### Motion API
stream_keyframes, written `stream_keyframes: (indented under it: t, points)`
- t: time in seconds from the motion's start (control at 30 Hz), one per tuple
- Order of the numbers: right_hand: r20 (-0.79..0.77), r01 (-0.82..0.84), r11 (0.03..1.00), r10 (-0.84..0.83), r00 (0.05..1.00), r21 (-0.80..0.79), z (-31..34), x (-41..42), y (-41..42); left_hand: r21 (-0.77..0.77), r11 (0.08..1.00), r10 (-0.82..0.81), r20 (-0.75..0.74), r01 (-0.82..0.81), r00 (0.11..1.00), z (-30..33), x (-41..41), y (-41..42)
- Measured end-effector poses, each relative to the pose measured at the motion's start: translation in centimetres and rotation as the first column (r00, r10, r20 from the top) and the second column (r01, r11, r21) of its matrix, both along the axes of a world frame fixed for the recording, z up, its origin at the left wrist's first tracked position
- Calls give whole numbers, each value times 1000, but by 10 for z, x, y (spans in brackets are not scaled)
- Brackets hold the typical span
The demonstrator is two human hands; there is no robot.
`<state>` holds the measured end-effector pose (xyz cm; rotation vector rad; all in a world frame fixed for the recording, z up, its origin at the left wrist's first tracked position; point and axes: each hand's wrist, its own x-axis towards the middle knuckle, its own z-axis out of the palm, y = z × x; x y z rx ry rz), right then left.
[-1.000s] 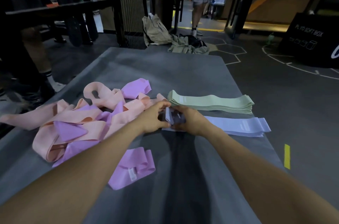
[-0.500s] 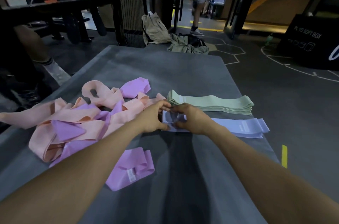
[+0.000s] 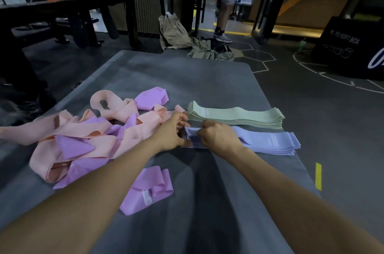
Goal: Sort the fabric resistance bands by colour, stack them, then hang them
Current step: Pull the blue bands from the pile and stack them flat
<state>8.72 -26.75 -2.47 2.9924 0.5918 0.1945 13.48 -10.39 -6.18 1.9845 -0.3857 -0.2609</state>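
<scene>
Tangle of unsorted bands [image 3: 79,139] at left: peach and lilac fabric loops, soft, matte, twisted and overlapping, same lie as a second ago. Nearer the viewer, one lilac band [image 3: 148,189] folded loosely on itself, small sewn label showing, apart from the heap.

Centre, on the grey surface [image 3: 187,79]: left hand [image 3: 171,133] with fingers curled, thumb and fingertips pinching the near-left end of the lavender-blue stack [image 3: 268,142]. Right hand [image 3: 218,137] just beside it, fingers curled over the same end, knuckles up. A second ago: end of the top band raised and bunched between the two hands; now pressed lower and flatter against the stack. Judged meaning: newest lavender-blue band being squared onto its pile, end edges aligned; placement of this one band nearly complete.

Right of the hands: lavender-blue stack lying lengthwise, flat, few layers, far ends slightly fanned, faint white print on top. Behind it, just beside, green stack [image 3: 236,117]: taller, many thin layers, gently wavy top, neat edges.

Overall judgement: green sorted, lavender-blue under way, peach and lilac not yet sorted; hanging not yet begun. Fabric likely limp and slightly grippy, prone to sliding out of line when released.
</scene>
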Motion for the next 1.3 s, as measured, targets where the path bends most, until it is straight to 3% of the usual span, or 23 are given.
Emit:
stream_keyframes:
  t: [0.13,0.43,0.7,0.9,1.0,1.07,1.17,1.3]
  points:
    - [12,61,994,-60,998,-92,0,0,-3,18,1000,18,37,-19,999,-1,0,0]
    - [45,-58,998,58,997,-16,-14,-4,6,-47,999,6,7,-6,1000,3,-2,4]
    - [30,-1,1000,0,1000,18,-18,1,2,-24,1000,10,10,-10,1000,0,-4,4]
    - [34,-52,996,54,998,-75,-14,-5,9,4,1000,-4,27,4,1000,2,-4,6]
    - [-31,-63,996,62,998,-63,-10,-6,10,59,997,-56,43,54,997,8,-5,5]
    - [-39,-71,997,72,997,18,-8,-6,10,175,981,-99,109,79,989,13,-2,3]
    - [-22,-85,992,88,996,94,-7,-7,6,421,896,-231,171,141,958,23,2,1]
    - [48,-135,981,129,990,142,-3,-10,6,538,827,-295,168,163,941,33,-2,-5]
